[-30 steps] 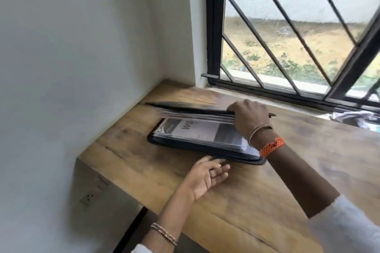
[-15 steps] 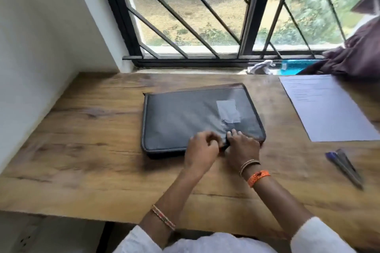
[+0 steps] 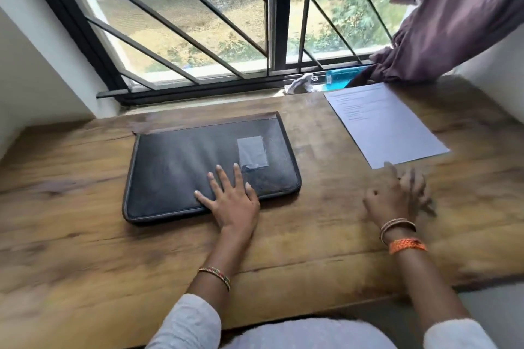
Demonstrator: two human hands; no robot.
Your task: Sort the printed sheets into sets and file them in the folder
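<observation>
Both hands have come off the near edge of the folder (image 3: 211, 170), where they sat together half a second ago. My left hand (image 3: 231, 201) now lies flat on the folder's near right part, fingers straight and spread, palm overhanging the near edge. My right hand (image 3: 395, 201) has swung out to the right and hovers over the bare tabletop (image 3: 71, 235), blurred; its fingers look loose and extended and I see nothing held in it, though the blur keeps me from being certain.

I see the folder closed, dark grey, lying flat on the tabletop left of centre, with a pale rectangular patch (image 3: 252, 153) on its cover just beyond my left fingertips. To the far right of the right hand, one printed sheet (image 3: 382, 125) lies flat on the tabletop, its near corner close to my right fingertips; I cannot tell if they touch.

Farther out, a crumpled white scrap (image 3: 300, 83) and a blue object (image 3: 344, 76) sit on the window ledge, and a purple curtain (image 3: 459, 17) hangs at the far right before the barred window (image 3: 198, 22).
</observation>
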